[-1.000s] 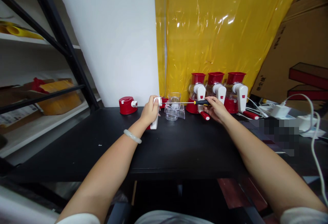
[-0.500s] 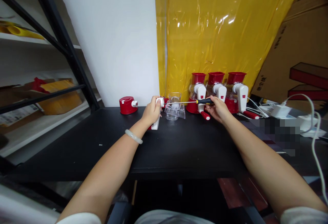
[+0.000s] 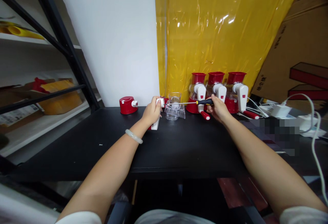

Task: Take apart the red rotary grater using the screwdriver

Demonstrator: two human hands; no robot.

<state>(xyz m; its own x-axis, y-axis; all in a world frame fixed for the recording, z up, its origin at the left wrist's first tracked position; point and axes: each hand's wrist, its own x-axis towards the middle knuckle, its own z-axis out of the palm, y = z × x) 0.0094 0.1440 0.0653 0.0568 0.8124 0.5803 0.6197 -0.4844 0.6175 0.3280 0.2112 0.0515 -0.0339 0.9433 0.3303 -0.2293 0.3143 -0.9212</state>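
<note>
My left hand (image 3: 152, 110) is closed around a white crank handle (image 3: 155, 125) with a red grip, its round hub facing right. In my right hand (image 3: 218, 108) is a screwdriver (image 3: 204, 102) with a black and yellow handle, held level. Its long shaft points left, and the tip reaches the hub; whether it sits on a screw is too small to tell. Behind the shaft stands a clear plastic grater body (image 3: 172, 111). A red base (image 3: 128, 105) with a white knob rests left of my left hand. Part of the crank is hidden by my fingers.
Three red and white rotary graters, among them the rightmost grater (image 3: 234, 94), line the back of the black table (image 3: 176, 149). White chargers and cables (image 3: 280, 109) lie on the right. A black metal shelf frame (image 3: 64, 46) rises on the left, a cardboard box (image 3: 299, 46) at back right.
Both hands stay nearly in place. The screwdriver's handle has shifted very slightly, with its tip still at the crank's hub.
</note>
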